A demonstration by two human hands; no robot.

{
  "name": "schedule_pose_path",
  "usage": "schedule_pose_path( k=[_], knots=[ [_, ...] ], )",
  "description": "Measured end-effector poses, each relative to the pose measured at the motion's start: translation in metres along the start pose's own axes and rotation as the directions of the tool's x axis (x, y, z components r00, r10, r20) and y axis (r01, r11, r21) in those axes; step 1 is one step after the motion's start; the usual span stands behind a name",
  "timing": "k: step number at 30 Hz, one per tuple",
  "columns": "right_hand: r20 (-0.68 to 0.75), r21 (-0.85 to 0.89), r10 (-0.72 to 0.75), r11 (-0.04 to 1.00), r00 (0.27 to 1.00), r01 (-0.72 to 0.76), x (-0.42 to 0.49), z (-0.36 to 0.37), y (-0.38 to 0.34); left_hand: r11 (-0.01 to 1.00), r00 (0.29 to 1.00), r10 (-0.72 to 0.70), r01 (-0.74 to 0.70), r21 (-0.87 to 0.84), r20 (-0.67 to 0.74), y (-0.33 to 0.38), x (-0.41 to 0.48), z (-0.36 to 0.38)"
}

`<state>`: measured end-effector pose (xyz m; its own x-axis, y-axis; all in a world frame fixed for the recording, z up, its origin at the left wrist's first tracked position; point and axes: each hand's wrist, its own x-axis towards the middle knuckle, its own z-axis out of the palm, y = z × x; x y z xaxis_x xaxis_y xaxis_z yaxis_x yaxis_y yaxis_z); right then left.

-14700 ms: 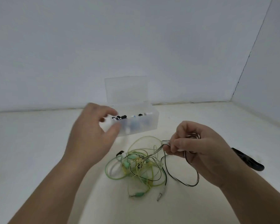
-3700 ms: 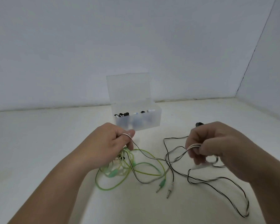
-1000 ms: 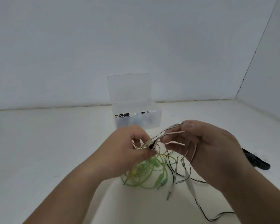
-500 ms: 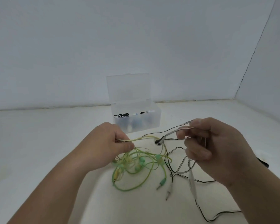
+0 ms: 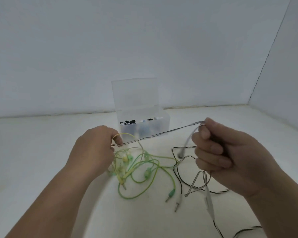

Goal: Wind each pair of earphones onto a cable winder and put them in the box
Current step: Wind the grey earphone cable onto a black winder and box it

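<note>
Nearest, on the white table (image 5: 41,160), a green jack plug (image 5: 171,193) and a white jack plug (image 5: 179,200) lie side by side, tips toward the camera. Tangled green-yellow earphones (image 5: 141,169) lie behind them. The left hand (image 5: 93,152) pinches and the right hand (image 5: 220,152) grips the black-and-white earphone cable (image 5: 162,133), which is stretched straight between the separated hands and rises rightward. Behind stands the clear box (image 5: 163,126), with its lid (image 5: 134,95) upright.

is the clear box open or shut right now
Open. The lid of the clear box stands upright at its back, and small black and white pieces show above its front wall.
</note>
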<state>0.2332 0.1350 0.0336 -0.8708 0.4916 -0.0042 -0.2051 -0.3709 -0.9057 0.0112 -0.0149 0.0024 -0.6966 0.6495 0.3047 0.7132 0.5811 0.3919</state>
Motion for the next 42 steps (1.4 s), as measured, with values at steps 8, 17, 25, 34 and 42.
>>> schedule_pose_path(
  k=[8, 17, 25, 34, 42],
  knots=[
    [-0.206, -0.466, -0.025, 0.881, 0.978, -0.076, 0.002, -0.008, 0.005, 0.988, 0.990, -0.136, 0.138, -0.068, 0.028, -0.011, 0.003, -0.016],
    [-0.298, -0.620, -0.118, 0.778, 0.947, -0.099, 0.006, -0.011, 0.010, 0.803, 0.906, 0.287, -0.405, -0.437, -0.313, 0.039, -0.019, -0.008],
    [-0.270, -0.830, -0.022, 0.512, 0.963, -0.221, 0.005, -0.022, 0.010, 0.853, 0.815, 0.515, -0.519, -0.063, 0.267, 0.079, -0.049, 0.045],
    [-0.500, -0.865, -0.480, 0.307, 0.720, -0.396, 0.024, -0.071, 0.004, 0.872, 0.803, 0.479, -0.483, -0.083, 0.355, 0.077, -0.053, 0.043],
    [-0.486, -0.873, -0.271, 0.095, 0.831, -0.479, 0.051, -0.100, 0.032, 0.842, 0.870, 0.449, -0.336, -0.422, 0.204, 0.073, -0.044, 0.028]
  ],
)
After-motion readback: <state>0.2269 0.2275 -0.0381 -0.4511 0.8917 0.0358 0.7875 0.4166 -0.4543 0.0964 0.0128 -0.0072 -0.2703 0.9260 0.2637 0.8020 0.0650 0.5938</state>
